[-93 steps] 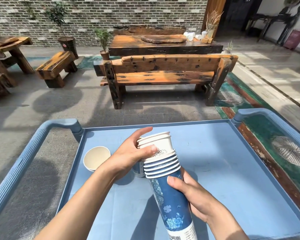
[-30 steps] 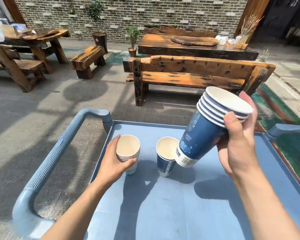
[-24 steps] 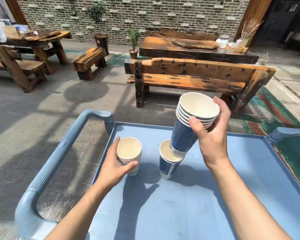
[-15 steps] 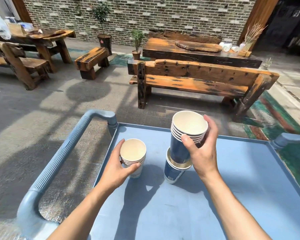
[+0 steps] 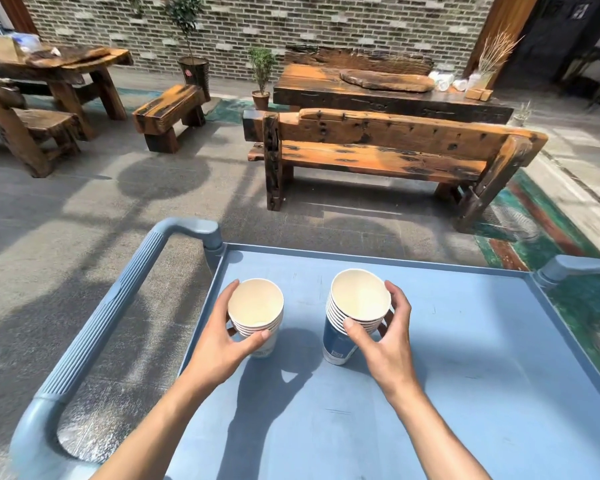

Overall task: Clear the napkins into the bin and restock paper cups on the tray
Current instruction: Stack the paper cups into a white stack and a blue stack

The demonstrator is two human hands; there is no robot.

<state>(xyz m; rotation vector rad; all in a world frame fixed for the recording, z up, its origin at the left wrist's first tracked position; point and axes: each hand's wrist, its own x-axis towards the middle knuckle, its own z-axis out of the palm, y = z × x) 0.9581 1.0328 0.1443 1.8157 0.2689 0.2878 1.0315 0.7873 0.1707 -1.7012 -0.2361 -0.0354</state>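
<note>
Two stacks of blue-and-white paper cups stand upright on the blue cart tray (image 5: 465,358). My left hand (image 5: 219,344) wraps around the left cup stack (image 5: 256,306), thumb in front and fingers behind its rims. The right cup stack (image 5: 359,299) is a little taller and shows its blue side; my right hand (image 5: 388,341) grips it around the nested rims. Both stacks rest near the tray's far left part. No napkins or bin show.
The cart's ribbed blue handle (image 5: 97,327) runs along the left, another handle (image 5: 575,265) at the right. A wooden bench (image 5: 378,150) stands on the paved floor just beyond the cart, with a long table (image 5: 378,95) behind and more wooden seats (image 5: 167,112) to the left.
My right hand has lowered its cup stack fully into the single cup on the tray, making one stack. The left hand has stayed on the left stack.
</note>
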